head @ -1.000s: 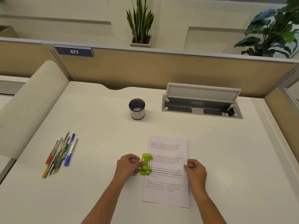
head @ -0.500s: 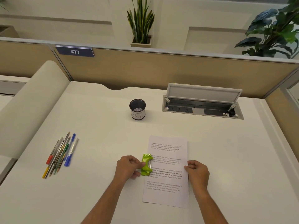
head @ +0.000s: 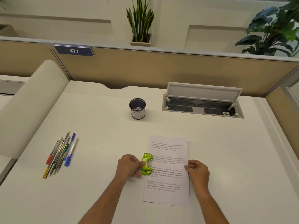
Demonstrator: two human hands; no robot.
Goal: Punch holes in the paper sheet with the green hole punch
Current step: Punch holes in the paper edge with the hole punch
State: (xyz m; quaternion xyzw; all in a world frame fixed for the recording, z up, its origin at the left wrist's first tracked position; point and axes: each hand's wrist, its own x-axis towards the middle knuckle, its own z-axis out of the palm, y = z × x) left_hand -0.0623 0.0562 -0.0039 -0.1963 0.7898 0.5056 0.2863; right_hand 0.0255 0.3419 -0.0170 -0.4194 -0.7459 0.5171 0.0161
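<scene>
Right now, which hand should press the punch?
Left. The left hand grips the green hole punch on the left edge of the paper sheet; the right hand holds its right edge.

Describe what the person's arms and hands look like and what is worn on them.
The left hand and right hand are ungloved. Both arms are bare down to the frame's edge, with no sleeves in view. No watch or bracelet shows at either wrist.

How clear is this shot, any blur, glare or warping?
Head view: soft, even light, only faint shadows beside the left hand and right hand; no glare on the desk; wide-angle lens slightly bows the top of the partition; punch is sharp; small print on the paper is mostly too fine to read.
</scene>
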